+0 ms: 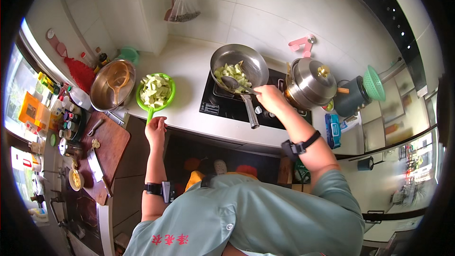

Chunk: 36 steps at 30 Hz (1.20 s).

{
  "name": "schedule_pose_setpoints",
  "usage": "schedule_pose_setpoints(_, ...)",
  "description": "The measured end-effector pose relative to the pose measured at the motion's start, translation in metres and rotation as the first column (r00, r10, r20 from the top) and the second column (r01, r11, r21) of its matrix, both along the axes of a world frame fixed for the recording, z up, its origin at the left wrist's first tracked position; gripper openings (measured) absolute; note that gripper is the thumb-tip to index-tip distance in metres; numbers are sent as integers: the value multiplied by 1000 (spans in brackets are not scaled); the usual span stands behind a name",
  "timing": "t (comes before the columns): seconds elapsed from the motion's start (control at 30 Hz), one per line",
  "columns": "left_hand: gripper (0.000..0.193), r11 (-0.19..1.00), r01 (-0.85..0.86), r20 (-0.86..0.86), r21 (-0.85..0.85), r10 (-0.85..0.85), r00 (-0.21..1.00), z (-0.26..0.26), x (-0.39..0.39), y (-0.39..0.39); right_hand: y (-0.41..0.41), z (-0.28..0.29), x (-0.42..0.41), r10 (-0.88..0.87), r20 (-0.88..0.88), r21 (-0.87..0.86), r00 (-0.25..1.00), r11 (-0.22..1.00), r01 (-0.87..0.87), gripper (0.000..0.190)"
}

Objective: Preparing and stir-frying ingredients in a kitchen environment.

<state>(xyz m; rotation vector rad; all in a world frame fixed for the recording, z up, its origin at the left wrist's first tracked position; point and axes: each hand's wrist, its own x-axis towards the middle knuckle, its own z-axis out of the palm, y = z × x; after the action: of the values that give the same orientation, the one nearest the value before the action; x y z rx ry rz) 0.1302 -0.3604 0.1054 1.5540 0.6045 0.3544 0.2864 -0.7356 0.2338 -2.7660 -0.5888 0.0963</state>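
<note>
My right hand (272, 99) grips the handle of a metal cooking spoon (230, 83), whose bowl rests among pale green vegetable pieces (233, 71) in a steel wok (254, 62). The wok sits tilted on the black gas hob (211, 104), with its metal handle (251, 113) pointing towards me. My left hand (155, 129) is closed around the handle of a lime-green strainer (173, 90) at the counter edge; the handle's end is hidden by my hand. More cut pale green pieces (155, 90) are heaped in the strainer.
Right of the wok stands a lidded steel pot (312, 81). A steel basin (97, 90) with a brown ladle (119, 81) is left of the strainer. A cleaver (94, 165) and garlic cloves (95, 143) lie on the wooden cutting board (119, 137); wet wipes (332, 131) are at right.
</note>
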Motion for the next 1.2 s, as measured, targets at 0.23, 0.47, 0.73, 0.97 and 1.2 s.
schedule_pose_setpoints(0.23,15,1000,-16,12,12,16,1000,9,-1,-8,-17,-37,49,-183,195,88,964,982,169,25)
schedule_pose_setpoints(0.47,14,996,-84,-17,-30,84,996,2,-30,-3,-55,-15,104,-475,-491,289,730,702,651,14)
schedule_pose_setpoints(0.73,15,994,-85,-121,74,94,988,24,-43,0,-40,-118,117,126,-849,525,512,112,843,21)
schedule_pose_setpoints(0.97,15,998,-44,-68,52,48,997,16,-32,-8,-32,-19,58,-149,-343,313,928,913,263,32)
schedule_pose_setpoints(1.2,17,1000,10,-46,6,-10,999,12,-16,-11,-38,59,4,-27,-92,6,995,1000,27,32)
